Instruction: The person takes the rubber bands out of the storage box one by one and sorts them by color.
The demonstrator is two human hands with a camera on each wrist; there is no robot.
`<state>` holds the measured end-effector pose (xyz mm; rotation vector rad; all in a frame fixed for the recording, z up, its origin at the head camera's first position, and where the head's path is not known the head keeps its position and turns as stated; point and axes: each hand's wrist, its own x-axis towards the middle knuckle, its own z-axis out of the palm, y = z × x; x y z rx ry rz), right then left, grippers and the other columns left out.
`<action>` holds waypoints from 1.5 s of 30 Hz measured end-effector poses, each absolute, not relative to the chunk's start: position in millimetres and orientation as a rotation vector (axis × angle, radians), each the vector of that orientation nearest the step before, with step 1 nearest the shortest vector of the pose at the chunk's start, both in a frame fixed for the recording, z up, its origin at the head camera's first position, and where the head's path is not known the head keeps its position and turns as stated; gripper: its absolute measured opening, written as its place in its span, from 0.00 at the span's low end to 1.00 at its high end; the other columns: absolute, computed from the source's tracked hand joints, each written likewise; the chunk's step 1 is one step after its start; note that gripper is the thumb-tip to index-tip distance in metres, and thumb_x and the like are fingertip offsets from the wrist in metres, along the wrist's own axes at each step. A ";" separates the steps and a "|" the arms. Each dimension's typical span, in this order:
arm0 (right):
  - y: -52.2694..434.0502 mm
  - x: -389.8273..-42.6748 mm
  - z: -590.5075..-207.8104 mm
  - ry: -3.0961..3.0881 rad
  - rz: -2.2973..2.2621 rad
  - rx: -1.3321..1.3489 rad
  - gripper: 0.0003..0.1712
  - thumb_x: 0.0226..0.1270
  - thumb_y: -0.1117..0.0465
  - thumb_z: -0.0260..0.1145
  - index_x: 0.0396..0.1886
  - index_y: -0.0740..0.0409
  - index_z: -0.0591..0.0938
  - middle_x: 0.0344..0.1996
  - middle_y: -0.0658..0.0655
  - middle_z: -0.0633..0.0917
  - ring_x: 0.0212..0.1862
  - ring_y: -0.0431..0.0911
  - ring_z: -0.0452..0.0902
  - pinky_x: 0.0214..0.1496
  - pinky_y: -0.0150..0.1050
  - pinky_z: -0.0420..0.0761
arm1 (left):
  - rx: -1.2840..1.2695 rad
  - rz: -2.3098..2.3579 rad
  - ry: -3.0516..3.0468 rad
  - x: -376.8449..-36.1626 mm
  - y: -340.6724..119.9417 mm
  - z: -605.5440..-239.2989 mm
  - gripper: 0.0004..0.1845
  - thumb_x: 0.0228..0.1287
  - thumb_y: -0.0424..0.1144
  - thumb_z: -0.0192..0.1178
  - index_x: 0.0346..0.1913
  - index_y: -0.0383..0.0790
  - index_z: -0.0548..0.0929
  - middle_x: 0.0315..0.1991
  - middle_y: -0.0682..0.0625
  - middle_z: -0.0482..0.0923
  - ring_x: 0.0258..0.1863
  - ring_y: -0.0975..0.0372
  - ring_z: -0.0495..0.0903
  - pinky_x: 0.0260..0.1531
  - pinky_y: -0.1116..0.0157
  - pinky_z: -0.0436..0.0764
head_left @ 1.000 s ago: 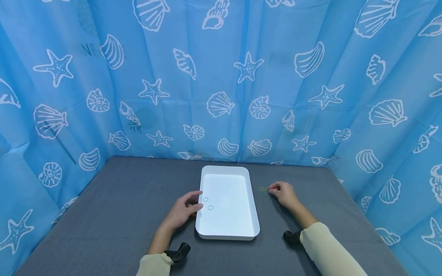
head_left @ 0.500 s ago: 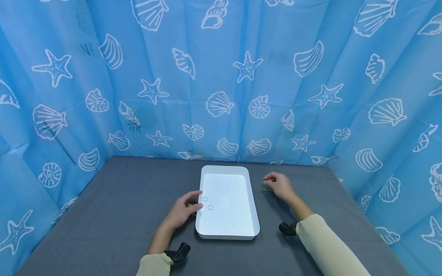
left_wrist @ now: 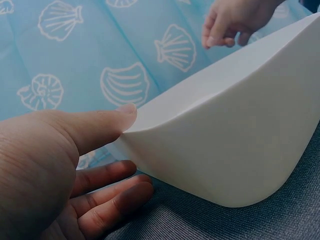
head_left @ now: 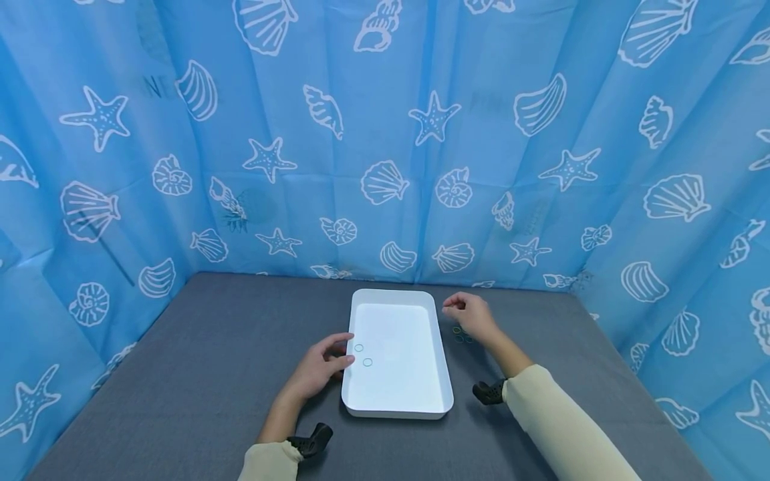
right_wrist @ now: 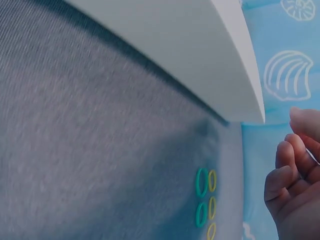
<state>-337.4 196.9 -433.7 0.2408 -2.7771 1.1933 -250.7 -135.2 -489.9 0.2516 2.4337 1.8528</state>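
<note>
A shallow white rectangular tray (head_left: 397,361) lies on the grey cloth. My left hand (head_left: 321,364) holds its left side, thumb on the rim and several fingers beside the outer wall in the left wrist view. Two thin green rings (head_left: 367,366) lie inside the tray near that side. My right hand (head_left: 472,315) is raised just off the tray's far right, fingers curled and thumb close to them. I cannot tell whether a ring is between its fingertips. Below it on the cloth, green rings (right_wrist: 197,183) and yellow rings (right_wrist: 209,181) sit in two rows.
A grey cloth (head_left: 240,347) covers the table. Blue curtains (head_left: 337,147) with white shell prints hang behind it and on both sides. A black wrist device (head_left: 488,392) sits on the right wrist, and a similar device (head_left: 311,441) on the left.
My right hand has lifted from the rings on the cloth and moved left and away from me, close to the tray's far right side. My left hand and the tray have stayed put.
</note>
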 end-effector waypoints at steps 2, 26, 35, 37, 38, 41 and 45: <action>192.1 -338.0 -431.7 -2.784 1.211 0.229 0.06 0.68 0.64 0.65 0.40 0.63 0.83 0.32 0.56 0.82 0.31 0.47 0.73 0.32 0.40 0.74 | 0.248 1.852 2.433 -251.2 -135.0 -490.2 0.25 0.65 0.41 0.64 0.65 0.43 0.75 0.52 0.41 0.76 0.35 0.57 0.76 0.35 0.60 0.81; 133.4 -344.9 -429.5 -2.931 1.302 0.345 0.05 0.66 0.65 0.66 0.40 0.61 0.83 0.29 0.54 0.79 0.32 0.47 0.74 0.32 0.38 0.74 | 0.217 1.820 2.450 -252.9 -132.6 -491.0 0.23 0.65 0.40 0.64 0.63 0.47 0.76 0.51 0.42 0.76 0.34 0.56 0.76 0.34 0.61 0.81; 116.0 -338.4 -435.3 -3.012 1.297 0.552 0.04 0.66 0.67 0.65 0.39 0.62 0.83 0.28 0.52 0.79 0.31 0.46 0.75 0.27 0.36 0.76 | 0.220 1.811 2.447 -254.4 -133.1 -492.2 0.23 0.66 0.40 0.63 0.64 0.47 0.76 0.52 0.42 0.76 0.35 0.56 0.77 0.35 0.61 0.82; 111.3 -335.7 -436.4 -3.034 1.299 0.577 0.04 0.66 0.67 0.65 0.40 0.62 0.83 0.28 0.52 0.79 0.31 0.46 0.74 0.27 0.36 0.76 | 0.220 1.807 2.444 -254.6 -133.1 -492.4 0.23 0.66 0.40 0.63 0.64 0.46 0.76 0.52 0.42 0.76 0.36 0.56 0.77 0.35 0.61 0.81; 108.8 -334.4 -437.1 -3.044 1.305 0.590 0.04 0.66 0.68 0.65 0.40 0.61 0.83 0.28 0.52 0.79 0.30 0.46 0.74 0.27 0.36 0.76 | 0.222 1.804 2.443 -254.6 -133.2 -492.6 0.24 0.66 0.41 0.63 0.64 0.46 0.76 0.53 0.42 0.76 0.36 0.56 0.77 0.35 0.61 0.82; 100.9 -332.4 -441.1 -3.077 1.319 0.649 0.04 0.66 0.68 0.65 0.39 0.60 0.83 0.29 0.51 0.79 0.30 0.45 0.74 0.28 0.35 0.76 | 0.242 1.801 2.443 -254.3 -133.6 -493.0 0.24 0.67 0.41 0.63 0.65 0.44 0.75 0.53 0.41 0.75 0.36 0.56 0.77 0.35 0.61 0.82; 91.4 -332.6 -446.9 -3.115 1.378 0.738 0.04 0.66 0.67 0.66 0.40 0.59 0.83 0.29 0.52 0.80 0.29 0.44 0.74 0.30 0.35 0.76 | 0.247 1.812 2.436 -254.7 -134.7 -493.1 0.25 0.67 0.41 0.63 0.65 0.43 0.74 0.53 0.41 0.75 0.36 0.56 0.77 0.36 0.61 0.82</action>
